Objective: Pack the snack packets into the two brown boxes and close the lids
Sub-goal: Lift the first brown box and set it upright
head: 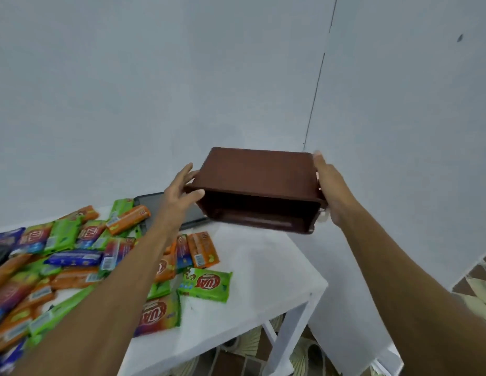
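A brown wooden box (258,172) hangs in the air above the far right corner of the white table (263,267), tipped on its side so its dark, seemingly empty opening faces me. My left hand (179,191) grips the box's left end. My right hand (328,185) holds its right end, next to a small metal latch. Many snack packets (73,256) in green, orange, blue and red lie heaped across the left half of the table. A green packet (206,284) lies closest to the bare part. Only one brown box is in sight.
A dark tablet-like slab (155,203) lies flat at the back of the table, partly under my left forearm. A pale wall stands close behind. The table's right edge drops to a patterned tiled floor (478,278).
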Demonstrator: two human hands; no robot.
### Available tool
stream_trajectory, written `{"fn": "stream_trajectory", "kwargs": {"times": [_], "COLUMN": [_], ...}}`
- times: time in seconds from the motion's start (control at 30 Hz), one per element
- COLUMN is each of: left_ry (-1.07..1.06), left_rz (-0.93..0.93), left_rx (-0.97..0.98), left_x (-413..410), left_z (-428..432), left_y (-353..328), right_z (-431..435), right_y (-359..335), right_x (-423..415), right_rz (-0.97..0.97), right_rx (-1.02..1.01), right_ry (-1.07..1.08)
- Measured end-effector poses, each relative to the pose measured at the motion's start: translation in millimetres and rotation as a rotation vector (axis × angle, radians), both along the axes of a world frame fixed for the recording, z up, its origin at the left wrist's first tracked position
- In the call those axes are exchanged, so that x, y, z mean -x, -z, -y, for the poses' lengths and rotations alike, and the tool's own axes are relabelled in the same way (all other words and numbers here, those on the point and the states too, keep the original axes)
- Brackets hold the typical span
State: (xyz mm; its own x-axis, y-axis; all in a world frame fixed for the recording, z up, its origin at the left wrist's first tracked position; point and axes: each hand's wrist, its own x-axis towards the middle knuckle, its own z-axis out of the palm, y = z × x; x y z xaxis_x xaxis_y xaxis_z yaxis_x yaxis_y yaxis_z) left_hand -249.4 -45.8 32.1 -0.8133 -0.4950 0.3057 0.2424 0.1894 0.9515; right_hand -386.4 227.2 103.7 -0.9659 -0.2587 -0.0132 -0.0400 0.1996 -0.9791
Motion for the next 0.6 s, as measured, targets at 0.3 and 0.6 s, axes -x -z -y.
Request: {"fn": "stream_trajectory", "kwargs": {"times": [0.3,0.6], "left_ry": [-0.681,-0.426], "left_rz": [0.116,0.088], "left_rx": [0.329,0.077], "left_x": [11,26], "left_z": [-38,-74], "left_y": [-4,2], "right_z": [-28,-25], "right_y": [60,78], "right_x": [54,99], "right_rz": [-0.148,-0.176], "right_rx": [0.216,-0.239], "right_ry": [-0.354,-0.024]}}
